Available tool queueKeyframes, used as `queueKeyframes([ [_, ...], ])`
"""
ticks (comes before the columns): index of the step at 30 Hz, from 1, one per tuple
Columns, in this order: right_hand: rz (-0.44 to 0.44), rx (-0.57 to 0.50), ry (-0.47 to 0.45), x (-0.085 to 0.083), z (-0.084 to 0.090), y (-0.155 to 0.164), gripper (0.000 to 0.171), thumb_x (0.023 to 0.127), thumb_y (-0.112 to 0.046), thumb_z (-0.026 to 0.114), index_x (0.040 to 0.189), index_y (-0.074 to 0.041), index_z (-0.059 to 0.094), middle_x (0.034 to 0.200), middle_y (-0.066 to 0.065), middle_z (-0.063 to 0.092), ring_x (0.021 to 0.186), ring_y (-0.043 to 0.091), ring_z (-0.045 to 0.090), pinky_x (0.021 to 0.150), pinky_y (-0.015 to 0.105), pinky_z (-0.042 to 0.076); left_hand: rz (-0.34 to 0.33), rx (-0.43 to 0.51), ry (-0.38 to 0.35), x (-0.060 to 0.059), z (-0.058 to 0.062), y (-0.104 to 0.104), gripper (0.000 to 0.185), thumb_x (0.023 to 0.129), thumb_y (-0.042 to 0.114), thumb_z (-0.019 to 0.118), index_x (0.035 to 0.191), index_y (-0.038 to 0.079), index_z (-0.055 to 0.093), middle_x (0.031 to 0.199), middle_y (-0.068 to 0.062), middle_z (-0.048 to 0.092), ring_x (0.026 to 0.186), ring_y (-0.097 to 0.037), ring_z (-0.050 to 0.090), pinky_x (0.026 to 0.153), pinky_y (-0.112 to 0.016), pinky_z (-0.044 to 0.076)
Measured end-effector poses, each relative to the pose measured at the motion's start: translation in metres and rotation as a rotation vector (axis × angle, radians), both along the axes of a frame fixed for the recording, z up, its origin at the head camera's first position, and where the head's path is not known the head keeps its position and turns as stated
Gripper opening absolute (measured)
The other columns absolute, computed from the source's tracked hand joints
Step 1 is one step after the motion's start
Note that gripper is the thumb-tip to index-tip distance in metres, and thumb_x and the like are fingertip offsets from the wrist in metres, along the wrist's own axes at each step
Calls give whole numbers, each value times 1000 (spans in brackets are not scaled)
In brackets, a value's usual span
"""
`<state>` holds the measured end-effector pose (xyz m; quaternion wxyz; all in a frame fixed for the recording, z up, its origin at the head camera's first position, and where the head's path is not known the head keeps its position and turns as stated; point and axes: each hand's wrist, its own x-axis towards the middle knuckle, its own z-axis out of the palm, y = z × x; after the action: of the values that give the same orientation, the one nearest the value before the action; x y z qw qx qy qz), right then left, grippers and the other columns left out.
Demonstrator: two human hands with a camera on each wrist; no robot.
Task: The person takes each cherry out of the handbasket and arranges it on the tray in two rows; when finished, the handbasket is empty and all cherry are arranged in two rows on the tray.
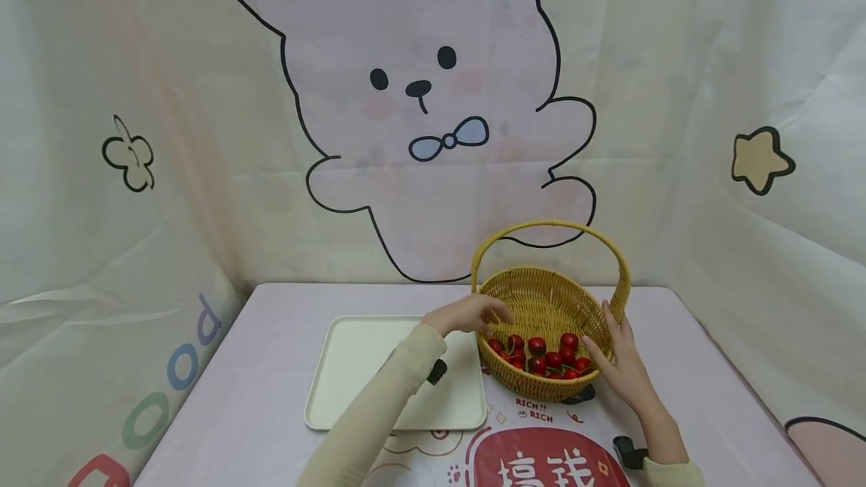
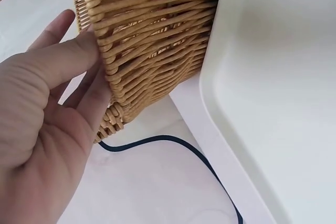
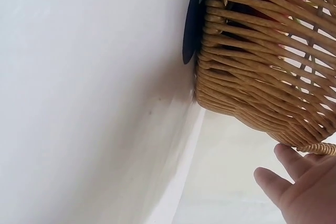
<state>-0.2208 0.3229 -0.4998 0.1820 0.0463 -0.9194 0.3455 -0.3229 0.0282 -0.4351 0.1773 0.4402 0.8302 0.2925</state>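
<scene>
Head view has both hands on a woven wicker basket (image 1: 541, 307) sitting on the table (image 1: 284, 307), just right of a cream tray (image 1: 358, 367). It's tipped toward the camera, so you can see straight in: a bunch of red cherries (image 1: 541, 355) piled along the lower near edge of the inside. Its looped handle (image 1: 551, 228) arches over the top.

Left hand (image 1: 467, 314) comes in from a pale long sleeve (image 1: 379, 412) and sits at the basket's left rim, above the far right corner of the tray. Left wrist camera gives a better look at the left hand (image 2: 47, 108): the fingers are fairly straight and laid flat against the outer weave of the basket (image 2: 152, 40), thumb up top. Looks like pressing rather than a real clamp, nothing curled tight around anything. The tray (image 2: 273, 98) edge is right beside the basket wall there, and a thin dark line (image 2: 173, 145) runs across the tablecloth beneath.

Right hand (image 1: 622, 359) is on the opposite side, fingers pointing up along the basket's right rim near the handle base, palm against the side. From the right wrist camera you only get a few fingertips (image 3: 294, 161) of the right hand (image 3: 304, 192) just under the basket (image 3: 262, 66) bottom edge, extended not curled. Whether they actually touch the weave there I can't tell.
</scene>
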Motion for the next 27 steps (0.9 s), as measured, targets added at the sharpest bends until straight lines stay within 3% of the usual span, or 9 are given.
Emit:
queueKeyframes([
  [4, 3, -12, 3, 0, -1, 1, 79, 91, -28, 57, 149, -32, 3, 152, 24, 1, 124, 60, 26, 83, 75, 30, -23, -69, -40, -5, 4, 7, 42, 82, -11, 61, 119, 9, 60, 121, -7, 60, 108, -20, 58, 80, -16, 48],
  [9, 11, -22, 9, -1, -3, 2, 79, 91, -28, 57, 149, -32, 3, 153, 23, 1, 125, 59, 25, 83, 75, 29, -6, -145, -69, -7, 4, 16, 44, 80, -11, 64, 117, 12, 62, 117, -5, 61, 105, -20, 58, 76, -18, 49],
  [19, 50, -61, 12, -1, -1, 3, 82, 91, -23, 57, 150, -27, 1, 151, 26, 3, 127, 58, 21, 85, 75, 28, 49, -215, -164, -5, 5, 24, 46, 78, -23, 51, 107, 11, 65, 104, -8, 61, 94, -21, 57, 64, -21, 51],
  [27, 46, -72, 10, 1, 1, 2, 81, 92, -22, 57, 150, -28, 1, 151, 27, 4, 125, 59, 22, 85, 75, 27, 39, -263, -111, -2, 2, 27, 41, 81, -20, 51, 103, 11, 68, 99, -5, 64, 91, -15, 59, 65, -19, 50],
])
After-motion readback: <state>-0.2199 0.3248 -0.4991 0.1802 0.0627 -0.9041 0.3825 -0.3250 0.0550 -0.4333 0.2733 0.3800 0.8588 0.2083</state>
